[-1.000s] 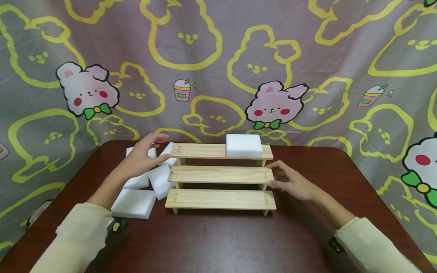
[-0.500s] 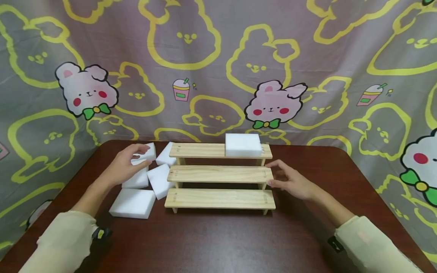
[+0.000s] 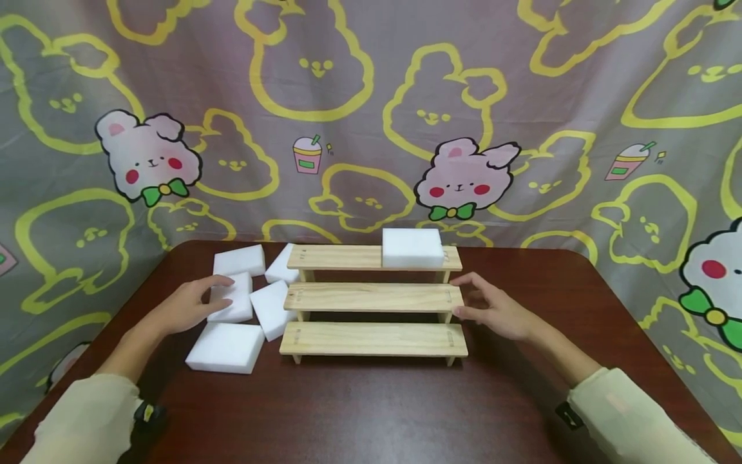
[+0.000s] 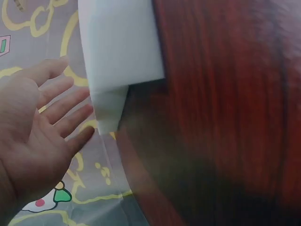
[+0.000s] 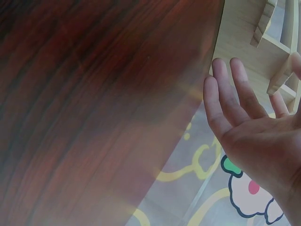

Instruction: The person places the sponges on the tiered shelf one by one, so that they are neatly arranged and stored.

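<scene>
Only head: white block [image 3: 412, 248] atop rack [image 3: 373, 298] | left wrist: left hand [image 4: 40, 136], palm-side

There are six white blocks [image 3: 225, 347]: five lie on the one desk [image 3: 371, 412] and the sixth sits on the only wooden stand [image 3: 336, 256], which has three shelves [image 3: 373, 298]. One left hand [image 3: 188, 303] and one right hand [image 3: 497, 310] make two, with two pale sleeves [image 3: 87, 422]. One patterned curtain [image 3: 359, 38] hangs behind.
</scene>
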{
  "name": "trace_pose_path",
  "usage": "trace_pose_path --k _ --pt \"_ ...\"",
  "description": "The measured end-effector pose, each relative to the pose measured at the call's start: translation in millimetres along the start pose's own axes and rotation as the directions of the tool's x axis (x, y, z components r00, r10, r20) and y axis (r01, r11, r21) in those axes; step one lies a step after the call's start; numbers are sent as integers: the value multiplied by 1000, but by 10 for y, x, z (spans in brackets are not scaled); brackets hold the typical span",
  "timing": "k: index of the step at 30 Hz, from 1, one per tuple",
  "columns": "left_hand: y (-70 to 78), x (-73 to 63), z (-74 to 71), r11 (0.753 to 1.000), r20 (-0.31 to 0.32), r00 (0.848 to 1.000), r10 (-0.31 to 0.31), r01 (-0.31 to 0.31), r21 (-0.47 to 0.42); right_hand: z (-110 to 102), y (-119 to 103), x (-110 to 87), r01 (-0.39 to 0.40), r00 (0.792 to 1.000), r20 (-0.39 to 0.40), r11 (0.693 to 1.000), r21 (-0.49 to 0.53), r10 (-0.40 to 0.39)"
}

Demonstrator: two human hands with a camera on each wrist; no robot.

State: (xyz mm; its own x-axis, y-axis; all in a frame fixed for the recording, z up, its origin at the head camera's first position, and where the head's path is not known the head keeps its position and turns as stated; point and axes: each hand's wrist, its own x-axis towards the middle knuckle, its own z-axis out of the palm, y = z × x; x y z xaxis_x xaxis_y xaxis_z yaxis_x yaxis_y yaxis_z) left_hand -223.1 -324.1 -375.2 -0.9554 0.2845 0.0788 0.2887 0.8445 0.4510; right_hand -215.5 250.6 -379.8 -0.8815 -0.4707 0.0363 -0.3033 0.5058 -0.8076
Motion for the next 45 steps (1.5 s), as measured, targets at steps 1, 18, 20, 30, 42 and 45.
trace_pose_path --k 1,18,20,30,42,45 --pt "-16 -12 6 1000 2 1000 -9 9 0 2 1 -1 1 1000 1 1000 1 -1" --pt "-151 -162 -92 993 -28 998 -53 56 100 1 6 -3 -6 1000 2 1000 7 6" --pt "-171 -176 -106 992 -25 998 -56 58 108 0 5 -2 -5 1000 3 1000 6 5" --pt "-317 -218 -153 989 34 999 13 -18 144 -5 0 1 -3 1000 4 1000 -3 3" --pt "-377 -258 -150 966 2 1000 -27 25 256 -10 -5 9 -13 1000 3 1000 -9 13" --pt "-355 -272 -174 948 -12 997 -70 71 312 -9 -10 4 -13 1000 2 1000 -11 13"
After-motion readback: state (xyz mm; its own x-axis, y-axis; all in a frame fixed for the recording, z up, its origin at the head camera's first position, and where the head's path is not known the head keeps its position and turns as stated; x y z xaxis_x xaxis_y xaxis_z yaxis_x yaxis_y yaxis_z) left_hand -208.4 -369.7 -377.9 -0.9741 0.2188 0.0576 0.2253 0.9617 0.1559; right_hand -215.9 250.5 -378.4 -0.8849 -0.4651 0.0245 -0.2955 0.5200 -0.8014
